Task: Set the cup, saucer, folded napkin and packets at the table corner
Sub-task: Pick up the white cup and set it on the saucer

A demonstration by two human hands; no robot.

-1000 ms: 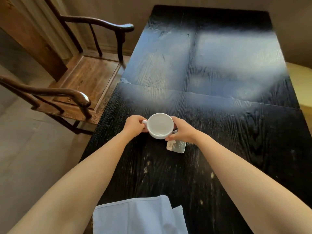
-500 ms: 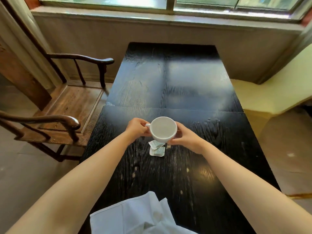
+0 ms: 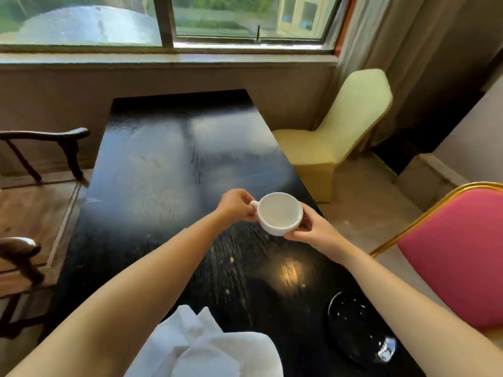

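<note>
An empty white cup (image 3: 279, 213) is held in the air above the right side of the black table (image 3: 168, 164). My left hand (image 3: 236, 204) pinches its handle and my right hand (image 3: 313, 229) cups its right side and base. A black saucer (image 3: 353, 327) lies on the table near the front right corner, partly under my right forearm. A crumpled white napkin (image 3: 206, 346) lies at the front edge between my arms. No packets are in view.
A dark wooden armchair (image 3: 35, 202) stands along the table's left side. A pale yellow covered chair (image 3: 337, 131) is at the far right and a pink chair with a gold frame (image 3: 451, 254) at the near right. A window and sill run behind.
The cup has moved right and up, held in both hands, toward the table's right edge. The view swung up and right; the packets left the view and the saucer came in.
</note>
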